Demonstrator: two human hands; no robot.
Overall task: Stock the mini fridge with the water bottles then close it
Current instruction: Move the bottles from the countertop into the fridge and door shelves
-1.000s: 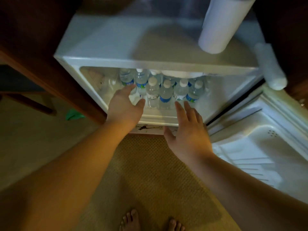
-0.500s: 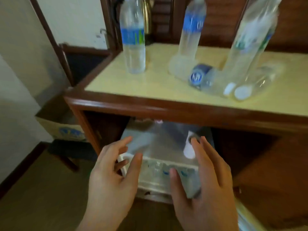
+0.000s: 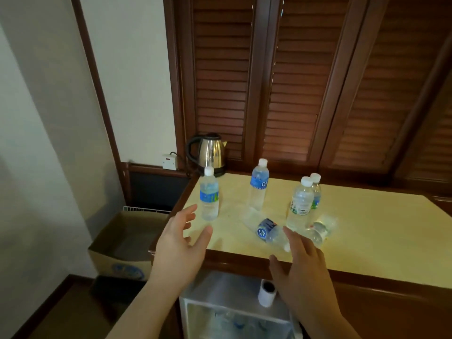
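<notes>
The step in hand is judged to be the fetching of more bottles from the counter point(image 3: 367, 231), with both hands raised toward it and nothing yet held. The left hand point(image 3: 182, 243) is spread, its fingers straight and parted, and is placed just short of the upright bottle with the blue label point(image 3: 209, 194) near the counter's left edge; no contact is shown. The right hand point(image 3: 302, 267) is likewise held with loose, extended fingers over the front edge, close to the bottle lying on its side point(image 3: 267, 232), though it cannot be told whether that bottle is touched. A second lying bottle point(image 3: 320, 228) is seen just beyond it, and three more are left standing further back: the tall bottle point(image 3: 259, 184) in the middle and a pair to the right, the clear bottle point(image 3: 301, 204) in front of the rear bottle point(image 3: 316, 192). Below the counter the mini fridge point(image 3: 220, 287) is seen with its front open and bottles dimly visible inside; a roll of paper point(image 3: 267, 293) is set on its top. A kettle point(image 3: 210, 152) stands at the back corner. For the next move, a grip round a bottle's body would be called for from each hand; the lying bottles may roll if nudged, so a firm closing from above is advised before they are carried down to the fridge.
</notes>
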